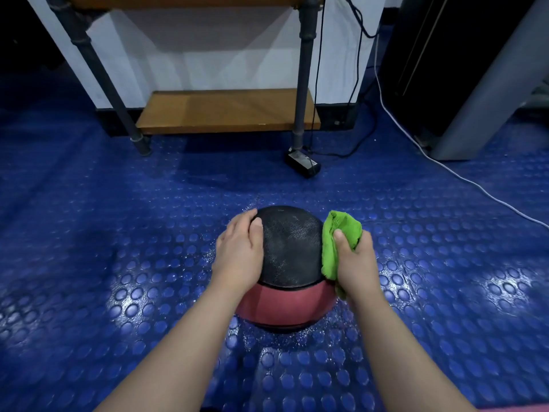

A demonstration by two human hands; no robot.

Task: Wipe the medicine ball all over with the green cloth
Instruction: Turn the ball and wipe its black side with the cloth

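Green cloth against medicine ball.

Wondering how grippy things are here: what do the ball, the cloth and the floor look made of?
Medicine ball: likely rubber, matte; fine pebbled texture on its black panel, smoother red band below.
Green cloth: soft fabric, perhaps microfibre; fuzzy pile, frayed edge.
Floor: glossy blue rubber or vinyl; raised round studs catch light.
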